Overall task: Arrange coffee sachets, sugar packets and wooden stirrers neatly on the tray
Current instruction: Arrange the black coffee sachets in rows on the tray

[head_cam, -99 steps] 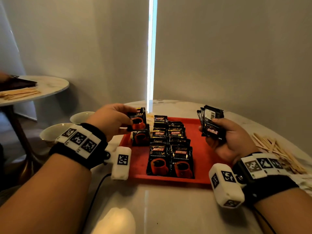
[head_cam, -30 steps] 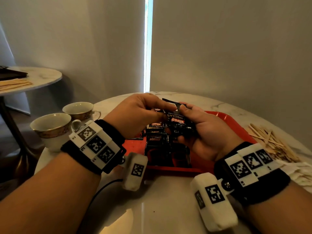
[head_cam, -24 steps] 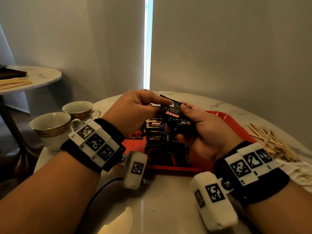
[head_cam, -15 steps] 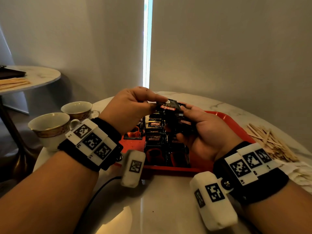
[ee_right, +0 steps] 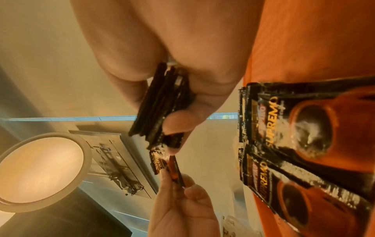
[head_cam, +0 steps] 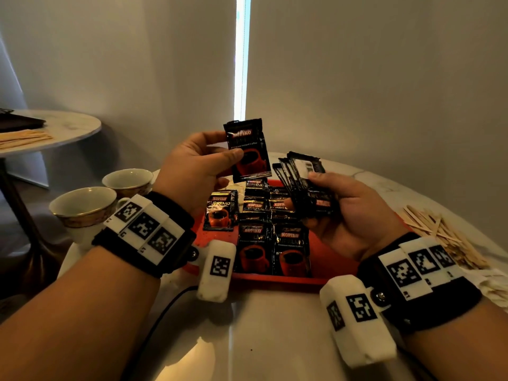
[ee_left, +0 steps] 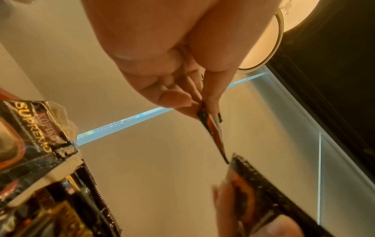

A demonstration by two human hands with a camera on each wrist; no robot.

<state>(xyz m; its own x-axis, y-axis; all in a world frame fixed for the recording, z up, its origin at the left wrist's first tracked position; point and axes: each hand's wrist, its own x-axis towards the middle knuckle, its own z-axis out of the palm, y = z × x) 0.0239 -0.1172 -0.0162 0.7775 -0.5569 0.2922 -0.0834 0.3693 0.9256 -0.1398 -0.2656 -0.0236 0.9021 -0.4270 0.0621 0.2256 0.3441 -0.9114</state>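
My left hand [head_cam: 209, 163] pinches one black coffee sachet [head_cam: 248, 151] upright above the back left of the red tray [head_cam: 321, 259]; the left wrist view shows that sachet [ee_left: 212, 128] edge-on between thumb and fingers. My right hand [head_cam: 343, 213] grips a fanned stack of coffee sachets [head_cam: 305, 182] over the tray's right half, seen as a dark bundle [ee_right: 162, 104] in the right wrist view. Several sachets [head_cam: 270, 243] lie in overlapping rows on the tray, and one [head_cam: 220, 210] lies apart at the left. Wooden stirrers [head_cam: 442, 235] sit heaped on the table to the right.
Two gold-rimmed teacups [head_cam: 82, 207] [head_cam: 127, 180] stand at the table's left edge. White paper packets [head_cam: 492, 284] lie near the right edge by the stirrers. A second round table [head_cam: 68, 127] with stirrers stands at far left. A cable [head_cam: 165, 306] runs across the near tabletop.
My left hand pulled one sachet off the stack and raised it upright to the left. The hands, which were together, have moved apart. The right hand keeps the stack.
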